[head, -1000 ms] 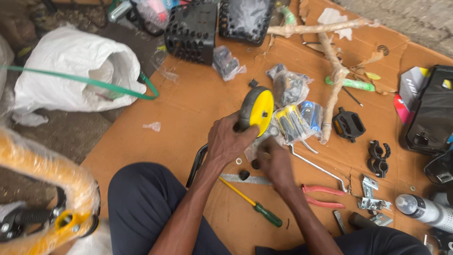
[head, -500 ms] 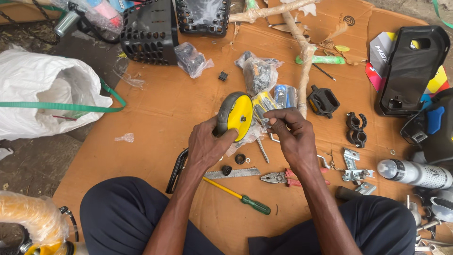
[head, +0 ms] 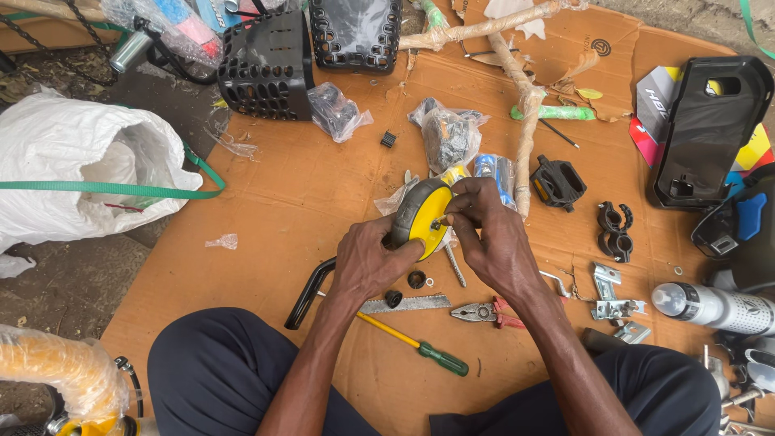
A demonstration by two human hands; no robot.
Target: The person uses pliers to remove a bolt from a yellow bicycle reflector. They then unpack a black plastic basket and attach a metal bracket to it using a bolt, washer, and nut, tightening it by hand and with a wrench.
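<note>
Head view, compared with half a second ago: the small yellow wheel (head: 421,218) is held in much the same place above the cardboard sheet (head: 307,194), now tilted so that its yellow face is turned toward the right hand. The right hand (head: 488,234) has moved from a small part held beside the wheel onto the wheel's face. The pliers (head: 484,312), screwdriver (head: 416,345) and metal strip (head: 408,304) are seen unmoved on the cardboard.

Head view, present state:
- Left hand (head: 370,260): closed around the dark rim of the yellow wheel from below.
- Right hand: fingertips pinched narrowly at the wheel's hub; what is pinched cannot be told.
- Yellow wheel: held clear of the cardboard, between both hands, above the person's lap.

Packages and labels:
- Clear plastic bag with dark parts (head: 446,136), set just beyond the wheel.
- Smaller clear bag (head: 335,109), placed beside a black perforated basket (head: 266,64).
- Blue-topped clear packet (head: 494,171), just right of the wheel.
- White sack with green strap (head: 81,161), at far left, off the cardboard.
- Flat printed card in red, yellow and grey (head: 655,105), partly covered by a black moulded cover (head: 710,129), at right.
- Round dark printed mark (head: 600,47) on the cardboard's upper edge.
- Silver bottle (head: 714,305), laid on its side at lower right.
</note>
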